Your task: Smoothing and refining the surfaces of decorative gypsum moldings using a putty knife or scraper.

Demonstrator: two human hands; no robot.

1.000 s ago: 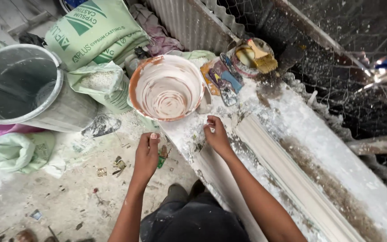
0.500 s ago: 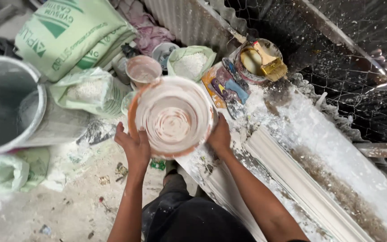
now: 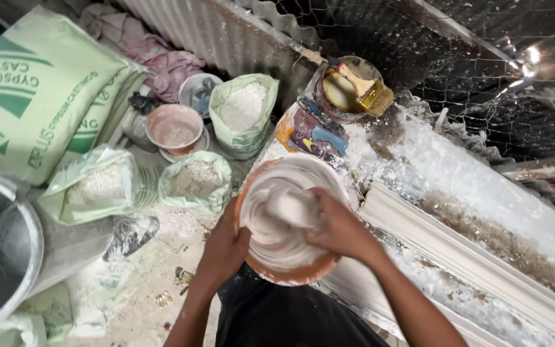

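Note:
A plaster-coated orange bowl (image 3: 271, 254) sits in front of me at the near end of a long white moulding bench (image 3: 483, 193). My left hand (image 3: 225, 247) grips the bowl's left rim from outside. My right hand (image 3: 336, 226) reaches over the right rim, its fingers pressed into the white plaster inside. The plaster is wet and smeared around the bowl's walls. Whether the right hand holds anything in the plaster is hidden.
Green plaster sacks (image 3: 40, 90) lie at the left beside a grey bucket (image 3: 1, 257). Open bags of white powder (image 3: 242, 109) and a small pink bowl (image 3: 175, 128) stand behind. A tin with a brush (image 3: 354, 87) sits on the bench top. Corrugated sheet and wire mesh run behind.
The bowl has come closer to me and lower. My right hand has moved from the bowl's outer rim into the plaster inside; the left hand stays on the rim.

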